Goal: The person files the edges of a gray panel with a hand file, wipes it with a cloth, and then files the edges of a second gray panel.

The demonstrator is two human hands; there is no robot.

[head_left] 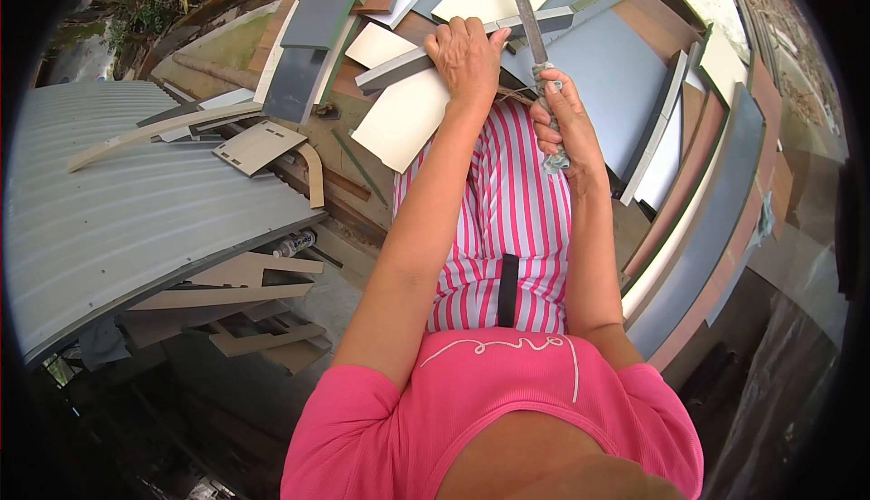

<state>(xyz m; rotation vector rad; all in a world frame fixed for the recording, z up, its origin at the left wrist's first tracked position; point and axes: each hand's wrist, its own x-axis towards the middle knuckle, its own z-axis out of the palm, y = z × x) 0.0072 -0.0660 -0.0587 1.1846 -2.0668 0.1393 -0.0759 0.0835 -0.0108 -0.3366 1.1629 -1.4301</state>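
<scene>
My left hand point(468, 58) is closed over a narrow grey strip point(396, 72) that lies slanting across the boards above my lap. In my right hand point(568, 121) is the cloth-wrapped handle point(547, 92) of a long flat metal blade point(526, 11). The blade points up and away, and crosses over or just beside the grey strip's far part. A cream board point(403, 120) lies under the strip, close to my left wrist. A large blue-grey panel point(603, 74) is to the right of the blade.
Stacked long boards point(725, 192) curve along the right side. Dark and cream boards point(304, 74) stand at the upper left. A corrugated metal sheet point(136, 210) fills the left, with cut pieces point(240, 296) and a bottle point(294, 243) below its edge.
</scene>
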